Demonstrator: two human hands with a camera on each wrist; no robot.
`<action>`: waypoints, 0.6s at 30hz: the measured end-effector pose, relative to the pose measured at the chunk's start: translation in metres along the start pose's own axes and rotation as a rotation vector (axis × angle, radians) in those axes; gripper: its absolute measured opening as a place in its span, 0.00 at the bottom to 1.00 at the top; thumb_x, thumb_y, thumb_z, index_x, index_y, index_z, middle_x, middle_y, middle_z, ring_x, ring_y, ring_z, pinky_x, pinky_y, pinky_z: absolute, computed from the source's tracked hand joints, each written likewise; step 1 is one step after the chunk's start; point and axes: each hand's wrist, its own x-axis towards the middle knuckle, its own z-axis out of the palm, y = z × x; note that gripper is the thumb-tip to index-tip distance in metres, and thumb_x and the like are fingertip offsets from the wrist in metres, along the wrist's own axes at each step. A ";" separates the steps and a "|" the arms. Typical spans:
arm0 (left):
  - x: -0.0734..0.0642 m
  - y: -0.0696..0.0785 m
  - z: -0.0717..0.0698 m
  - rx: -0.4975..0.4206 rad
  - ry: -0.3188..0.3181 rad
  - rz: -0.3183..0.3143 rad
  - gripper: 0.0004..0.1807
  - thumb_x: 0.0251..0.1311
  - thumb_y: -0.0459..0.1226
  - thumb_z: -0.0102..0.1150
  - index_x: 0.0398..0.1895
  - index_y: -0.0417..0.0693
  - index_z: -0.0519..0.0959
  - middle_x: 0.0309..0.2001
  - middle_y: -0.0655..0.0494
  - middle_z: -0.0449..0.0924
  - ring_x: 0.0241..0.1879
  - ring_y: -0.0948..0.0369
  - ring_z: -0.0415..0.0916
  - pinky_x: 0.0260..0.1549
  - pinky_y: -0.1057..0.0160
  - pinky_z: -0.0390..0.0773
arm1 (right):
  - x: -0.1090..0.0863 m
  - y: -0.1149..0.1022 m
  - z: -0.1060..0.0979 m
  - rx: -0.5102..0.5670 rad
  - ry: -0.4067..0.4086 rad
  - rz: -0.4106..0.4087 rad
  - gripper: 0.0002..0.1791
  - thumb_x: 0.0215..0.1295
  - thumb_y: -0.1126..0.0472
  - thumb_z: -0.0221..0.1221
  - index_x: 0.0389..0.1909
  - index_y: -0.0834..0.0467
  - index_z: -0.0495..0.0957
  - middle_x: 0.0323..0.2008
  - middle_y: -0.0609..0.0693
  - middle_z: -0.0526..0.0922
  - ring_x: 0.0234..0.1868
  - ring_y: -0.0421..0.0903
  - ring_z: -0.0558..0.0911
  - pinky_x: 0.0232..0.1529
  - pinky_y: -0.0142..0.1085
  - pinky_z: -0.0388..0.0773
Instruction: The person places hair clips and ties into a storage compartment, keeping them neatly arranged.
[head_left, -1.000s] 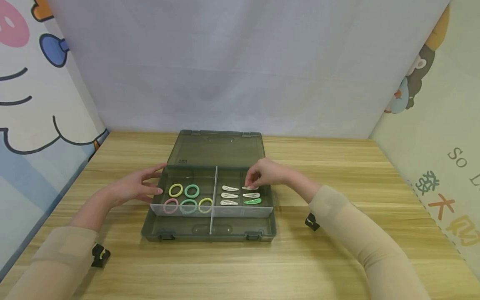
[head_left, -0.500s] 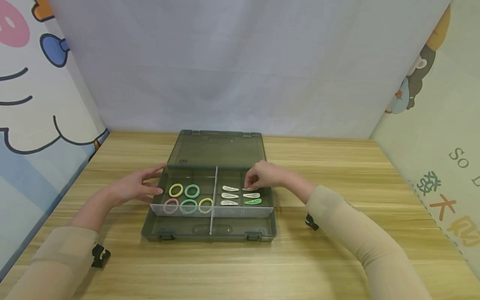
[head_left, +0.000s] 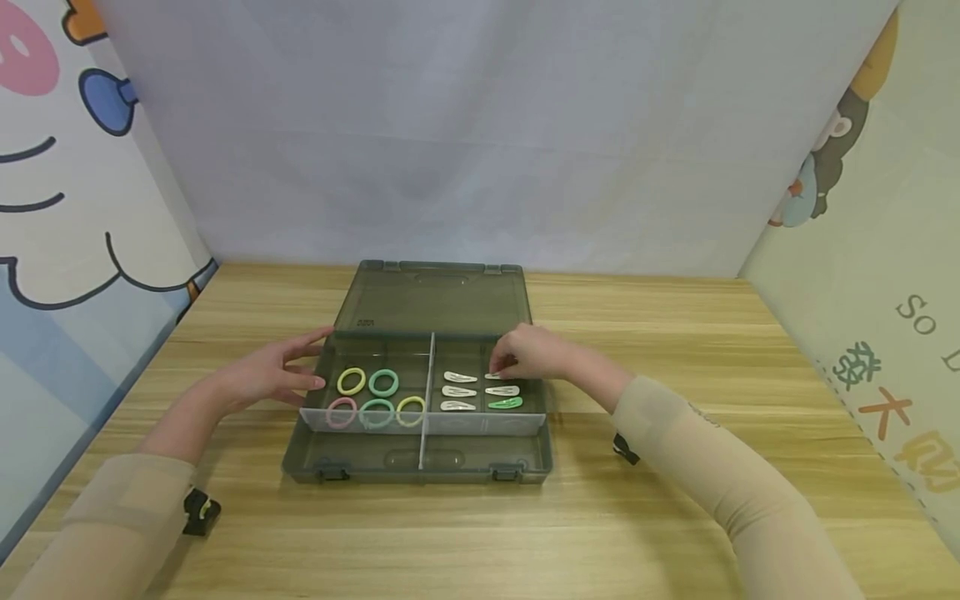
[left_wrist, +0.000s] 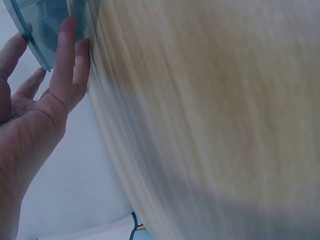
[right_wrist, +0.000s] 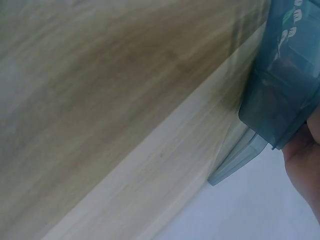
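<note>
A translucent grey divided box [head_left: 483,471] lies on the wooden table with its lid [head_left: 442,296] folded back. Hair ties in yellow, green and pink, such as the pink hair tie [head_left: 342,412], lie in its left compartment. The right compartment holds rows of snap hair clips: several white, like the white clip [head_left: 460,392], and one green clip [head_left: 506,402]. At the back of the right row, my right hand [head_left: 534,350] pinches a white hair clip [head_left: 492,376], mostly covered by its fingers. My left hand [left_wrist: 55,95] has its fingers spread against the box's left wall [left_wrist: 42,35].
A white divider [head_left: 430,375] runs front to back between the compartments. Across the front, a low partition [head_left: 487,424] marks off a narrow strip. Two latches, including the right latch [head_left: 506,473], sit on the front edge. A pale curtain [head_left: 480,142] hangs behind the table [head_left: 637,533].
My right hand has dipped slightly over the same clip, and its fingers now cover more of it. The left hand, box and other clips stay where they were.
</note>
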 end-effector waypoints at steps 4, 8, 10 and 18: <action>-0.001 0.000 0.000 0.004 0.003 0.000 0.50 0.60 0.39 0.61 0.76 0.57 0.37 0.73 0.34 0.37 0.63 0.36 0.61 0.46 0.48 0.80 | -0.001 -0.002 0.001 -0.034 -0.005 -0.008 0.05 0.61 0.61 0.63 0.37 0.54 0.85 0.35 0.45 0.85 0.35 0.36 0.81 0.37 0.27 0.79; -0.002 0.002 0.001 0.011 0.004 -0.003 0.51 0.60 0.40 0.62 0.76 0.57 0.37 0.73 0.33 0.37 0.62 0.37 0.62 0.46 0.47 0.80 | -0.002 -0.003 0.000 -0.036 -0.001 -0.048 0.06 0.61 0.62 0.63 0.38 0.55 0.85 0.35 0.45 0.84 0.35 0.36 0.81 0.36 0.25 0.78; -0.001 0.002 0.000 0.017 0.004 -0.004 0.51 0.60 0.40 0.62 0.76 0.57 0.37 0.73 0.34 0.38 0.61 0.37 0.64 0.46 0.47 0.80 | -0.003 -0.003 -0.001 -0.018 0.018 -0.079 0.06 0.60 0.63 0.63 0.38 0.56 0.85 0.35 0.46 0.84 0.35 0.37 0.81 0.37 0.26 0.78; -0.003 0.004 -0.004 0.084 0.012 0.021 0.47 0.63 0.43 0.58 0.76 0.52 0.38 0.73 0.33 0.38 0.62 0.34 0.61 0.45 0.51 0.81 | -0.025 -0.004 -0.023 0.058 0.154 -0.160 0.10 0.57 0.66 0.64 0.40 0.61 0.83 0.39 0.51 0.85 0.38 0.44 0.82 0.39 0.32 0.81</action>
